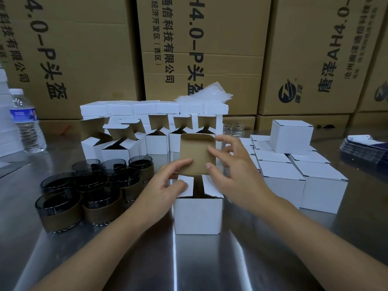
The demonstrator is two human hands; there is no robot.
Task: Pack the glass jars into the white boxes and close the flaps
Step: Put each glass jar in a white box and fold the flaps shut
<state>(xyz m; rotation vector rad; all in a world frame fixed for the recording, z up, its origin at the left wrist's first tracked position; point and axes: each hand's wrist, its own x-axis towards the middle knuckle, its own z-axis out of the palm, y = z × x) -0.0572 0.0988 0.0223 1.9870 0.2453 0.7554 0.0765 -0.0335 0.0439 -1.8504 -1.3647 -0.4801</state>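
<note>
White box (198, 215) stands on the worktop (210, 259), lid flap (196, 156) upright; left hand (165, 185) presses a side flap (186, 186) with straight fingers, right hand (237, 177), spread open, touches the lid flap.

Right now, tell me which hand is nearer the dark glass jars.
Left. The left hand presses the open box's side flap, just right of the jars; the right hand touches the upright lid flap, farther right.
</note>
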